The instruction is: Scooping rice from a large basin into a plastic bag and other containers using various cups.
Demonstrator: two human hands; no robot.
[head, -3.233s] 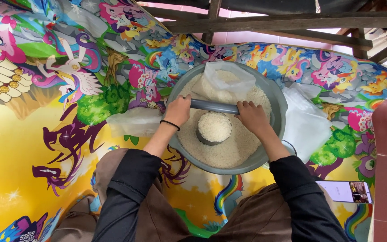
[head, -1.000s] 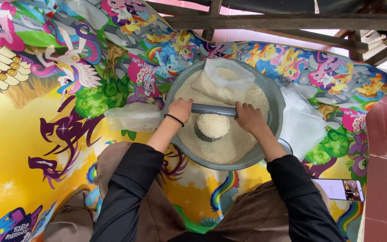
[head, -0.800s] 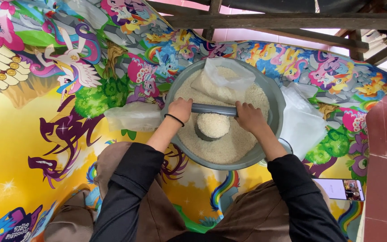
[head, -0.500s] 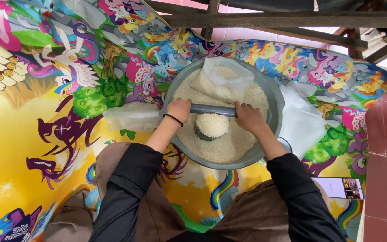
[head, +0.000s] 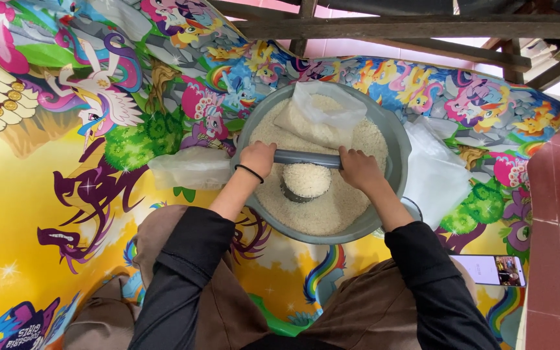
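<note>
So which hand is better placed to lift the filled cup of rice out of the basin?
Probably neither alone: left hand and right hand grip opposite ends of the grey bar over the cup.

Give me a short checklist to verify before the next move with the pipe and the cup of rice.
1. Both hands on the grey pipe: ok, left hand and right hand grip its ends.
2. Pipe lies across the measuring cup: ok.
3. Cup stands inside the grey basin: ok, on the rice.
4. Plastic bag of rice apart from the pipe: cannot tell.
5. Phone away from the basin: ok.
</note>
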